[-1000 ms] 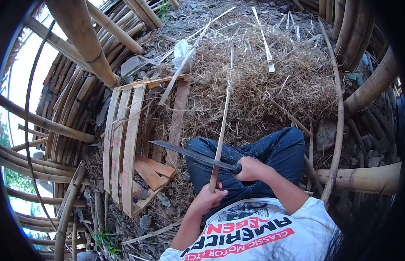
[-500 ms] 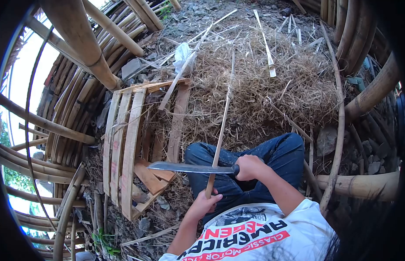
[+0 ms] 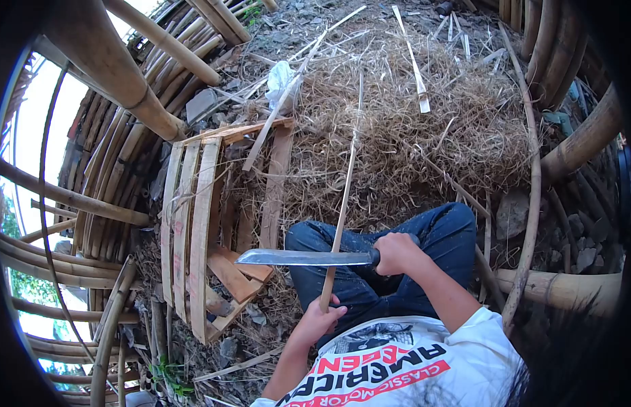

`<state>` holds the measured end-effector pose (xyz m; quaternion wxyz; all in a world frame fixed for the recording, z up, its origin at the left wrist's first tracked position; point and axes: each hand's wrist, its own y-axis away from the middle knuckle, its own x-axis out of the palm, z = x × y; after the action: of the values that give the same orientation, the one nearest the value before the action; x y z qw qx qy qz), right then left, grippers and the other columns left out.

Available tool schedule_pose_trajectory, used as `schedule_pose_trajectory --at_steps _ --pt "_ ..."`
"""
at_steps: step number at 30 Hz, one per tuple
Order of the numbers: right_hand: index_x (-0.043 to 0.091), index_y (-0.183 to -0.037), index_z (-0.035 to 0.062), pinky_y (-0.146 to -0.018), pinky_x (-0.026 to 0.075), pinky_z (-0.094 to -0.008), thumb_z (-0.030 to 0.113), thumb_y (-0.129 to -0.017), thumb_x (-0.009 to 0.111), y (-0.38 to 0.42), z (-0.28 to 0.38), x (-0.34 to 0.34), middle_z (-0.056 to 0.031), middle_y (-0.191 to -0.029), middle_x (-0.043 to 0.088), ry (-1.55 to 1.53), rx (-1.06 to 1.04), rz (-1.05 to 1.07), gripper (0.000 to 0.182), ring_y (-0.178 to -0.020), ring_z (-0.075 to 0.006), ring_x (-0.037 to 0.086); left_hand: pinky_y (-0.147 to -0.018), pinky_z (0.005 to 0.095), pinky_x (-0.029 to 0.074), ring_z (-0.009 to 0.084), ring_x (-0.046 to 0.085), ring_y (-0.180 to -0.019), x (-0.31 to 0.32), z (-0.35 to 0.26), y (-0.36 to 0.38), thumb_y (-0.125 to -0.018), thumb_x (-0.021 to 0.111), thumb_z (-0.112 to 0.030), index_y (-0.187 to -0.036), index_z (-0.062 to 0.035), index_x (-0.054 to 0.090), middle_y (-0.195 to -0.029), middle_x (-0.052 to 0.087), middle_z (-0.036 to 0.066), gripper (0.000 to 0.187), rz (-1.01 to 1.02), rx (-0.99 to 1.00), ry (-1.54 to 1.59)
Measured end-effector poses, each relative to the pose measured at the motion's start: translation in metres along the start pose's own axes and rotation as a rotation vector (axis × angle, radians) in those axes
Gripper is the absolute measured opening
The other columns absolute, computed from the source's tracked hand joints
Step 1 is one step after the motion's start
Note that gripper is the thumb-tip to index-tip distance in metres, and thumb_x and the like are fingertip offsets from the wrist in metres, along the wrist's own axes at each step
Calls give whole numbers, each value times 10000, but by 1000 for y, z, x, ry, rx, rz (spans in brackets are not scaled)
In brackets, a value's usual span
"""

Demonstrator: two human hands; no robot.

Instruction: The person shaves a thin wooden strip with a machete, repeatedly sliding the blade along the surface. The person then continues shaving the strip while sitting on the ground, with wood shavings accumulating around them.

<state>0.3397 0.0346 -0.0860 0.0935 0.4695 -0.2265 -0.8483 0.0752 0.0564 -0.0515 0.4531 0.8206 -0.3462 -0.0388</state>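
Observation:
My left hand (image 3: 318,321) is wrapped round the near end of a long, thin bamboo strip (image 3: 346,193), which runs forward from my lap onto the shavings. In my right hand (image 3: 395,254) is the dark handle of a machete (image 3: 302,258). Its long blade points left and lies crosswise over the strip, a little ahead of my left hand. Both hands are above my crossed legs in blue jeans (image 3: 444,234).
A slatted wooden crate (image 3: 210,173) stands at my left. Curly bamboo shavings (image 3: 410,136) cover the ground ahead, with a loose pale strip (image 3: 411,61) and a white plastic bag (image 3: 280,83). Thick bamboo poles (image 3: 563,290) stand or lie on both sides.
My right hand has shifted slightly right and up with the machete, and the blade has turned a little. My left hand keeps its hold on the strip.

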Motion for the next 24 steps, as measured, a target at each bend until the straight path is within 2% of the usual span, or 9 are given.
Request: schedule_pose_trajectory --at_steps 7,9,10,13,15,17,19,24 --pt "724 -800 79 -780 544 -435 216 -587 663 -3 -1 2 -174 -828 702 1 -11 -31 261 -827 -348 686 -402 219 221 18 336 -468 -1 -2 2 -918 646 -95 -1020 -81 422 -607 385 -81 247 -15 10 -16" --pt "725 -802 79 -789 546 -427 207 -585 660 -3 -3 4 -173 -826 702 2 -16 -116 260 -825 -350 686 -402 218 220 17 337 -466 -3 0 5 -917 648 -96 -1020 -80 423 -607 387 -83 248 -17 11 -11" --pt "727 -803 86 -807 547 -424 203 -597 659 -4 -8 3 -177 -822 701 3 49 -168 247 -832 -354 688 -401 215 221 17 338 -464 -5 1 10 -915 649 -91 -1019 -80 426 -605 388 -84 247 3 0 10" --pt "722 -832 39 -846 538 -442 221 -674 643 -24 -55 11 -225 -891 695 -200 308 -197 254 -892 -368 681 -399 211 222 16 338 -459 -4 6 15 -909 652 -77 -1017 -80 431 -599 393 -83 246 -10 13 -20" --pt "719 -842 25 -849 537 -442 223 -684 641 -32 -56 8 -230 -894 693 -216 304 -193 265 -894 -372 679 -396 211 222 16 338 -457 -3 6 15 -905 653 -68 -1015 -81 433 -595 396 -81 247 -38 42 -71" --pt "717 -863 14 -856 532 -448 217 -693 641 -39 -54 14 -238 -889 690 -203 286 -212 276 -890 -386 675 -392 212 220 18 343 -455 -1 2 11 -898 658 -58 -1012 -81 437 -590 407 -77 249 -14 -9 95" --pt "710 -870 3 -846 531 -452 213 -701 633 -40 -43 21 -250 -902 684 -288 285 -211 281 -896 -400 667 -392 215 218 22 345 -452 -9 -3 8 -894 664 -59 -1011 -79 439 -587 411 -76 255 -22 23 59" --pt "692 -827 -36 -804 529 -450 224 -698 651 -15 -1 47 -288 -820 662 -703 272 -221 293 -866 -423 657 -407 214 210 20 312 -454 -7 -5 13 -891 664 -52 -1028 -89 428 -599 399 -81 276 -59 13 -92"
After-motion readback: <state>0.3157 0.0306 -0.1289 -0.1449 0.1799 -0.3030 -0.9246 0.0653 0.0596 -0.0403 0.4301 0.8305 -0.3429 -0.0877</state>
